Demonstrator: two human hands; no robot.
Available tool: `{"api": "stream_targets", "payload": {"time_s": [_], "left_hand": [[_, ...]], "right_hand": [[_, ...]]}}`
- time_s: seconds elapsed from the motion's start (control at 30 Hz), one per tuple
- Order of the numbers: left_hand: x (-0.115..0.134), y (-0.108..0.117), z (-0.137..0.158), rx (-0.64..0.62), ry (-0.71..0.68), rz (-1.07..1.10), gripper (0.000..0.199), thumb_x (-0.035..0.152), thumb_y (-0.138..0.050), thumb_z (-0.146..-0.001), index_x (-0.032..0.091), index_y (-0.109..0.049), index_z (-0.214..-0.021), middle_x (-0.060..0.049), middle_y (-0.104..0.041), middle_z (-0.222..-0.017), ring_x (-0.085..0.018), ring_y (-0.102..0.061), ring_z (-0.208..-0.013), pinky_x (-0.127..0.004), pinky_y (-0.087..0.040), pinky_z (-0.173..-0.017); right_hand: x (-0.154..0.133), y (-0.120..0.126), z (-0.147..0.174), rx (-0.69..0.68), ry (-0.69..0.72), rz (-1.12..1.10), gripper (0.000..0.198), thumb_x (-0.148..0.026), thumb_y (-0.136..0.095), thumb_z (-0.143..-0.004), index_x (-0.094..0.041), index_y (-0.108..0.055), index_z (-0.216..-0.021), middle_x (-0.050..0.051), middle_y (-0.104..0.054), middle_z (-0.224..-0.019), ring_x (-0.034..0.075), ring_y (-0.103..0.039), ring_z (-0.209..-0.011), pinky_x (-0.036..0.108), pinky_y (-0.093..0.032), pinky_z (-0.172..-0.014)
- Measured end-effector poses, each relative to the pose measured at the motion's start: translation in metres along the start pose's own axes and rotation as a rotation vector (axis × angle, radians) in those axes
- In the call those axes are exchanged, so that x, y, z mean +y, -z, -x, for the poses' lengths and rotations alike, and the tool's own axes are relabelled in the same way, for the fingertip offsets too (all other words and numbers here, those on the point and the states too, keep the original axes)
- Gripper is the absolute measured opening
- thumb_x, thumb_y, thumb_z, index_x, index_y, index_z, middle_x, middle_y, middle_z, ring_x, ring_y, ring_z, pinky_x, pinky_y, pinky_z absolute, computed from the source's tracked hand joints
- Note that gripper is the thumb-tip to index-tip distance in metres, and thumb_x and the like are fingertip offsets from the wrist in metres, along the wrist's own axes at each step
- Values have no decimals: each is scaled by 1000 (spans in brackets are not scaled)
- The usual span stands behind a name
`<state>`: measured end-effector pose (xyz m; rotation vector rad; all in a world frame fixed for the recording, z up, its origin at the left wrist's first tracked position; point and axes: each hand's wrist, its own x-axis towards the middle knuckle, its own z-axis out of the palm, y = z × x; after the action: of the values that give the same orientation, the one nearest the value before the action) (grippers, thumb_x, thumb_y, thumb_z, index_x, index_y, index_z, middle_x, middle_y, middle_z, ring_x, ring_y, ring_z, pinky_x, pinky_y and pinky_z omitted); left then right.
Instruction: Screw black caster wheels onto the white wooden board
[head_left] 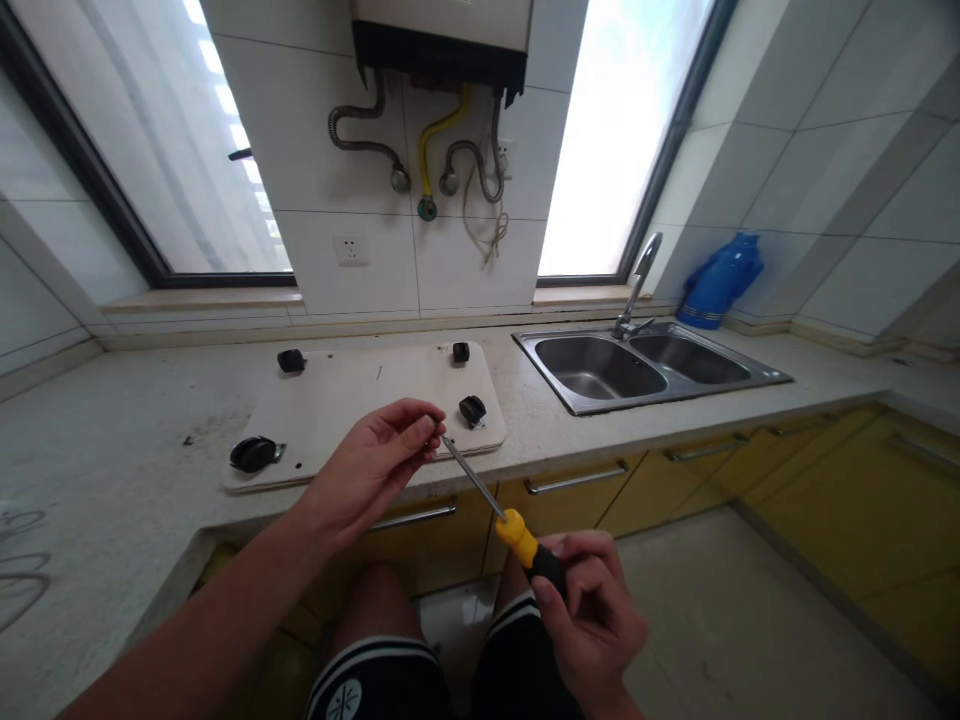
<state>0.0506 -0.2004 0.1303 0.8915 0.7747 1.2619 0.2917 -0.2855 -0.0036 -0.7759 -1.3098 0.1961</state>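
In my right hand (596,605) is a screwdriver (517,535) with a yellow and black handle, its shaft pointing up and to the left. The fingertips of my left hand (379,455) are pinched together at the screwdriver's tip, and a small dark piece there is too hidden to name. Beyond my hands a pale wooden board (360,395) lies on the counter. On it stand black caster wheels, one at each corner: near left (253,455), near right (472,410), far left (291,361) and far right (460,352).
A double steel sink (570,402) with a faucet (637,285) is set into the counter (142,420) on the right. Behind it stands a blue container (721,280). Yellow cabinets with bar handles (576,478) run below. A water heater (441,45) with pipes hangs on the wall.
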Motion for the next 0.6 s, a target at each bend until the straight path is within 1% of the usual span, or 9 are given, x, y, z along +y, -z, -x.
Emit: {"api": "stream_targets", "payload": {"time_s": [0.13, 0.3, 0.47, 0.6], "left_hand": [[-5, -11, 5, -53, 5, -19, 42, 43, -118, -63, 22, -92, -87, -5, -82, -86, -11, -75, -79, -16, -65, -78], [-4, -14, 9, -41, -40, -58, 40, 43, -116, -66, 20, -91, -87, -6, -81, -85, -12, -75, -79, -17, -65, -77], [-4, -14, 11, -57, -88, -106, 39, 45, -114, -72, 19, -92, -91, -5, -80, -88, -10, -72, -79, -15, -63, -78], [-6, -14, 12, -88, -114, -153, 37, 47, -111, -76, 20, -92, -91, -6, -80, -89, -10, -71, -79, -13, -60, -76]], "right_hand": [[1, 8, -4, 8, 18, 17, 36, -15, -80, -94, -24, -52, -73, 2, -64, -95, 19, -78, -79, 33, -71, -69], [1, 11, -5, -23, 52, -3, 37, -10, -79, -94, -24, -51, -74, 2, -64, -98, 18, -80, -83, 30, -71, -72], [3, 14, -3, -71, 98, -27, 35, -3, -76, -94, -22, -52, -76, 2, -64, -102, 15, -80, -91, 27, -73, -83], [2, 16, 0, -70, 81, -30, 35, -2, -74, -97, -21, -51, -78, 1, -63, -105, 10, -78, -96, 21, -69, -90]]}}
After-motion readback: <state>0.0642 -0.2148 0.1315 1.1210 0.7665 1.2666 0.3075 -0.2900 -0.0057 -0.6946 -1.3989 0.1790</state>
